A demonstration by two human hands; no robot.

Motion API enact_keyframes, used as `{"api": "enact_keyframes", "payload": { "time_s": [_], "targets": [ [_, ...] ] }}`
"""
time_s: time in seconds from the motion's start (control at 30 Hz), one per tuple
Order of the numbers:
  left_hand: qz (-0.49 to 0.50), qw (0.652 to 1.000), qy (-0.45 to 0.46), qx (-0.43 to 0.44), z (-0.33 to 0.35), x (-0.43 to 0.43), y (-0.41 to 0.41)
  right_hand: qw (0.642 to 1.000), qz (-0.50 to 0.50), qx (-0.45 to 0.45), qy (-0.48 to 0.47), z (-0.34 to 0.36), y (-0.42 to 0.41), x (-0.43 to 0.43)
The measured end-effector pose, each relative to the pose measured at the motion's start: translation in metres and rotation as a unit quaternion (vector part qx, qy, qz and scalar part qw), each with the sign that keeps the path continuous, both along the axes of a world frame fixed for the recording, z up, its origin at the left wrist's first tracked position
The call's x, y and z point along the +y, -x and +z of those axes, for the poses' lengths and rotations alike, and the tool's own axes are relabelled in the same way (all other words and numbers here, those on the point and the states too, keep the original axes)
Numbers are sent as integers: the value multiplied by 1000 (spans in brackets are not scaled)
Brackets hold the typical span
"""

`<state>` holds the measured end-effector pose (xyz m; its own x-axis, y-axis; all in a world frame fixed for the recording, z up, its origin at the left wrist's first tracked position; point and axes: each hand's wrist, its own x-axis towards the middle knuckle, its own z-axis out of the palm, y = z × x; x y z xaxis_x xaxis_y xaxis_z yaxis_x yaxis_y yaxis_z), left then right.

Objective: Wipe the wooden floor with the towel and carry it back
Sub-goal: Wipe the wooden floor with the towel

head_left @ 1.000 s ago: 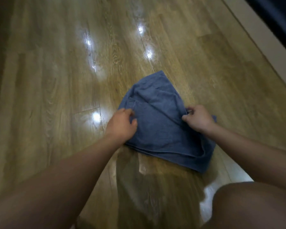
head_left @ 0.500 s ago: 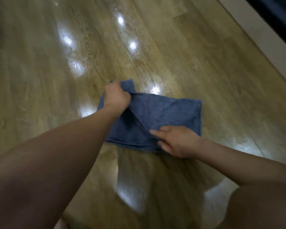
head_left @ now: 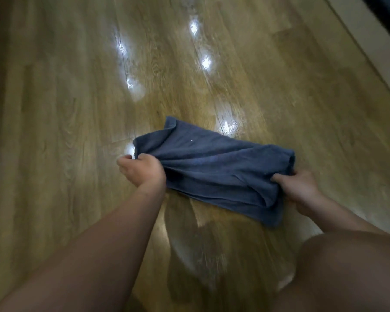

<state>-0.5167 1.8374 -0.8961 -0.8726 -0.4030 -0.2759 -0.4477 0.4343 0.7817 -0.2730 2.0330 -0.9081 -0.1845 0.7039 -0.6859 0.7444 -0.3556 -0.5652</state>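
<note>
A dark blue towel (head_left: 212,163) lies folded into a long strip across the glossy wooden floor (head_left: 77,109). My left hand (head_left: 142,171) grips the towel's left end, fingers curled round the bunched cloth. At the right end my right hand (head_left: 300,188) pinches the folded edge, thumb on top. The towel stretches between both hands, its far left corner sticking up toward the back.
A pale skirting board (head_left: 369,41) runs along the far right, with a dark strip beyond it. My bare knee (head_left: 347,271) fills the lower right corner. Bright lamp reflections dot the floor behind the towel. Open floor spreads to the left.
The towel went from a loose bunched shape to a long folded strip. My left hand came down to its left end and my right hand moved out to the right end.
</note>
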Motion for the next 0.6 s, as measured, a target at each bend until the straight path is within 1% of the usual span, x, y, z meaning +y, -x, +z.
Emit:
{"api": "enact_keyframes", "payload": {
  "time_s": [0.03,0.07,0.13,0.17,0.23,0.27,0.3,0.37,0.43,0.47,0.5,0.53,0.57,0.6],
  "targets": [
    [-12,1000,3,4,7,4,-4,999,-16,23,18,3,-3,8],
    [-15,1000,8,-12,8,5,-10,998,-32,42,30,13,-10,17],
    [-44,996,1,-79,2,7,-40,996,-67,61,4,39,-27,37],
    [-77,989,-31,-121,-3,8,-60,993,-94,62,-32,53,-37,47],
    [-119,961,-103,-228,-13,10,-100,984,-144,59,-91,79,-47,59],
    [-125,945,-126,-276,-16,9,-116,982,-139,70,-103,91,-43,58],
    [-127,933,-132,-311,-20,7,-125,985,-113,92,-95,99,-35,54],
    [-145,930,-101,-323,-22,-3,-128,988,-22,151,-15,104,-5,32],
    [-169,942,-56,-285,-22,-12,-117,977,91,172,81,103,29,5],
    [-189,948,-37,-255,-17,-16,-111,972,164,155,68,94,39,-5],
    [-220,950,-12,-223,-12,-19,-104,956,265,123,-9,84,47,-12],
    [-258,947,18,-188,-5,-22,-98,914,373,68,-142,69,52,-14],
    [-300,941,49,-152,0,-25,-93,845,462,10,-270,53,52,-17],
    [-343,928,78,-121,3,-27,-90,780,526,-27,-339,37,52,-22]
  ]
}}
